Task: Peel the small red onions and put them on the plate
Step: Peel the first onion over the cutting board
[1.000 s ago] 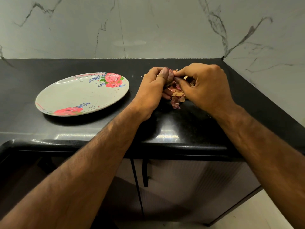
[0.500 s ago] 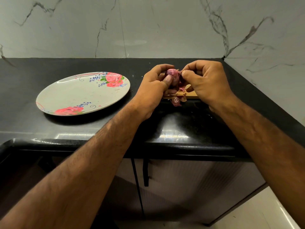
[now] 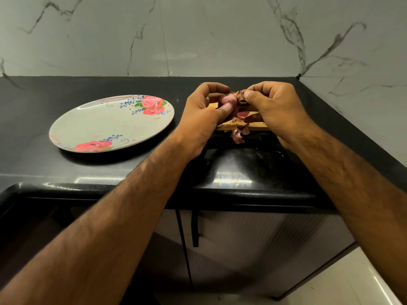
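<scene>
My left hand (image 3: pixel 203 116) grips a small red onion (image 3: pixel 228 99) between thumb and fingers, above a wooden board (image 3: pixel 255 127). My right hand (image 3: pixel 275 106) pinches a strip of the onion's dark skin (image 3: pixel 241 98) at the onion's right side. Loose peels (image 3: pixel 238 134) lie on the board's front edge and hang over onto the counter. The white plate with red roses (image 3: pixel 110 124) lies to the left of my hands with nothing on it. My hands hide most of the board.
The black counter (image 3: pixel 231 170) ends in a rounded front edge near me. Marble walls stand behind and to the right, forming a corner. Cabinet doors with a black handle (image 3: pixel 195 227) are below the counter.
Both hands rose a little off the board with the onion. My right hand's fingers shifted to the onion's upper right and pulled skin away. More pale onion flesh shows.
</scene>
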